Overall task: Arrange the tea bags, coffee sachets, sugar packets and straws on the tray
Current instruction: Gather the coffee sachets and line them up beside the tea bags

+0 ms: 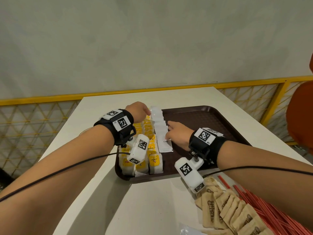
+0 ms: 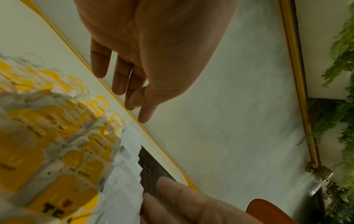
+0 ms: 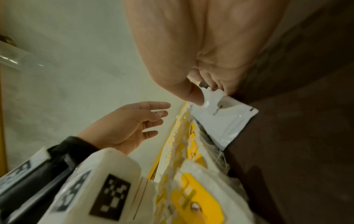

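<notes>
A brown tray (image 1: 203,122) lies on the white table. Yellow-and-white tea bags (image 1: 149,156) (image 2: 57,136) (image 3: 191,197) fill its left side in rows. A row of white coffee sachets (image 1: 159,126) runs beside them. My right hand (image 1: 168,131) (image 3: 203,91) pinches the nearest coffee sachet (image 3: 226,121), thumb on top and fingers curled at its edge. My left hand (image 1: 144,110) (image 2: 132,84) hovers over the far end of the rows with relaxed, spread fingers and holds nothing. Brown sugar packets (image 1: 225,207) and red straws (image 1: 254,200) lie off the tray at the near right.
The tray's right half shows bare brown surface. An orange chair back (image 1: 301,116) stands at the right edge. A yellow railing (image 1: 118,93) runs behind the table. A clear plastic wrapper (image 1: 188,230) lies at the table's near edge.
</notes>
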### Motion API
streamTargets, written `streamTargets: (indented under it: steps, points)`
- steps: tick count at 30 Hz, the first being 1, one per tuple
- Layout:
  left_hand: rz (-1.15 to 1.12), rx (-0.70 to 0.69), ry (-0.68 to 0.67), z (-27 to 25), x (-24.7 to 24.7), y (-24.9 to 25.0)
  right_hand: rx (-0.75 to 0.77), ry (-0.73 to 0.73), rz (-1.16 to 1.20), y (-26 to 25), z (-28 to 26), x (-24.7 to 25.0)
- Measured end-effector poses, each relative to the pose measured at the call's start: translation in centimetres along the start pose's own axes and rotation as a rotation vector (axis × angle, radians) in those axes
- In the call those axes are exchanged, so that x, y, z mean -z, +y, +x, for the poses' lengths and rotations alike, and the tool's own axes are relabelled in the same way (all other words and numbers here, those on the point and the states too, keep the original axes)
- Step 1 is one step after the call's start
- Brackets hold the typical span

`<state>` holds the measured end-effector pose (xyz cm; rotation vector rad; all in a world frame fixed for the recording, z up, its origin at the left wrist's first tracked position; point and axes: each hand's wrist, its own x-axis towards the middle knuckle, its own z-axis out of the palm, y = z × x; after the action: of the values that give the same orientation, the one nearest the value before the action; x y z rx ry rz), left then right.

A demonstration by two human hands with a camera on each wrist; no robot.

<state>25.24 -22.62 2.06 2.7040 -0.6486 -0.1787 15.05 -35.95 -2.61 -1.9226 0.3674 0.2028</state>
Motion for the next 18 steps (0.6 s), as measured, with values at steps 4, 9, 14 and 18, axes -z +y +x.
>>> streamTargets:
  steps: [4,9,14,18]
  points:
    - [-0.019,0.022,0.003,-0.2,0.0,-0.3,0.052,-0.032,0.031,3.2,4.8,0.1]
    - [-0.019,0.035,-0.009,-0.3,0.0,-0.6,0.015,0.081,-0.008,-0.2,0.7,0.2]
    - [0.007,0.034,-0.043,-0.3,0.0,-0.6,0.022,0.095,-0.002,-0.2,1.7,0.6]
    - [0.022,0.034,-0.057,-0.2,-0.2,-0.4,0.048,0.078,0.014,-0.5,1.9,0.4]
